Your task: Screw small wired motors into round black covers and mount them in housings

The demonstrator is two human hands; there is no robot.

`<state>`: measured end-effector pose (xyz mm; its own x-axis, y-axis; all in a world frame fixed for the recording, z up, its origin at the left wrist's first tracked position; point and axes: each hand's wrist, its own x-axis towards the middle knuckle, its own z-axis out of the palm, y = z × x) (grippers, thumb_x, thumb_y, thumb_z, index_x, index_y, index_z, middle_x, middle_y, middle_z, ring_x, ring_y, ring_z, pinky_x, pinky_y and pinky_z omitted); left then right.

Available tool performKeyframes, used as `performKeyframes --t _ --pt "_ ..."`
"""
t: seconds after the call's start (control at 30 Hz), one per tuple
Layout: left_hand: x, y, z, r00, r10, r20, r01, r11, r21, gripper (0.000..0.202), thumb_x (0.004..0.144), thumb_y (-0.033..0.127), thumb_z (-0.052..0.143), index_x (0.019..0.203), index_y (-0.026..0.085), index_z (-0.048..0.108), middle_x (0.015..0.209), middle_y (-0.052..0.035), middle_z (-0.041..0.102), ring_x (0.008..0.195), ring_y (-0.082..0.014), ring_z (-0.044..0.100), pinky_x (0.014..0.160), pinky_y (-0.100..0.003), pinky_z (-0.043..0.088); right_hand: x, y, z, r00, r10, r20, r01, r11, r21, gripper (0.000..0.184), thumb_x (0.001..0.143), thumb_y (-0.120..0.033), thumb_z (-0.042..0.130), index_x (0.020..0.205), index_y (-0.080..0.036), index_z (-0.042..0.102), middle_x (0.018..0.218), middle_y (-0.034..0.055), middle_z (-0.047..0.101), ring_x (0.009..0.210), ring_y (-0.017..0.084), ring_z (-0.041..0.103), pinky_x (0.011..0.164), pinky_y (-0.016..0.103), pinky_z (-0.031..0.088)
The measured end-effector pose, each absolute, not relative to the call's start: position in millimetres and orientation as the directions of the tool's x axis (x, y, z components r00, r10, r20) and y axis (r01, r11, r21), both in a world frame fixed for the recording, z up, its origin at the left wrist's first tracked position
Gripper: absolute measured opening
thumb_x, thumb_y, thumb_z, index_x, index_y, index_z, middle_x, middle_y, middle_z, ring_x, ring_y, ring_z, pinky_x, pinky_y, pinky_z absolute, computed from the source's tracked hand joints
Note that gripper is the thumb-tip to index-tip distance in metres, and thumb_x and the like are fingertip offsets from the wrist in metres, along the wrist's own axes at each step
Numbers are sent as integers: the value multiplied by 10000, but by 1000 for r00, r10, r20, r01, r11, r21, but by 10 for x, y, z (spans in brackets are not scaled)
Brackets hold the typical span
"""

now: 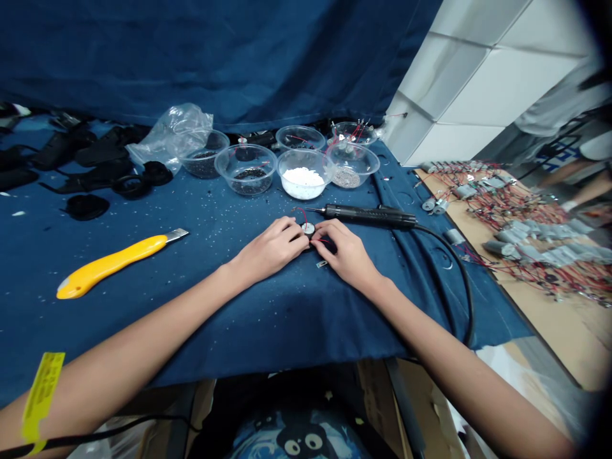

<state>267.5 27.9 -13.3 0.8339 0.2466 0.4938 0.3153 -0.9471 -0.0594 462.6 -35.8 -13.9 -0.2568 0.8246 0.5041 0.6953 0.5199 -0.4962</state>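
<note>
My left hand (272, 245) and my right hand (347, 254) meet at the middle of the blue cloth. Their fingertips pinch a small round motor part (308, 229) with thin red wires. Both hands rest on the cloth with fingers curled. A tiny metal piece (322, 263) lies on the cloth just under my right hand. A black electric screwdriver (368, 215) lies right behind my hands, its tip pointing left and its cable running off to the right.
Several clear bowls (246, 167) hold black bits, white pellets (302, 180) and small screws. A yellow utility knife (112, 261) lies at left. Black plastic parts (90, 166) sit at the far left. Wired motors (516, 223) cover the right-hand table, where another person sits.
</note>
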Motion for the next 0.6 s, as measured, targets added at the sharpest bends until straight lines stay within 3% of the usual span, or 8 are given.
performKeyframes --t 0.17,0.43,0.6 --pt "2665 267 -118 860 228 456 322 -937 -138 161 940 158 444 941 137 603 934 -59 564 988 -179 504 1074 -418 421 4624 -355 -145 -255 827 500 702 514 -493 37 909 -173 501 919 -190 532 1025 89 586 983 185 576 875 342 477" --pt "2626 296 -120 861 219 459 281 -957 -71 124 922 126 472 934 136 595 944 -72 589 1120 -195 515 1083 -433 427 4626 -355 -145 -259 828 497 696 517 -498 36 911 -173 502 928 -188 530 1031 89 585 990 180 574 885 336 472" --pt "2612 283 -125 874 198 445 284 -949 -137 182 927 98 439 1001 123 603 980 -85 592 1125 -207 519 1076 -438 438 4627 -353 -150 -258 829 495 705 512 -490 42 913 -176 496 930 -191 531 1043 95 584 1000 188 575 886 347 472"
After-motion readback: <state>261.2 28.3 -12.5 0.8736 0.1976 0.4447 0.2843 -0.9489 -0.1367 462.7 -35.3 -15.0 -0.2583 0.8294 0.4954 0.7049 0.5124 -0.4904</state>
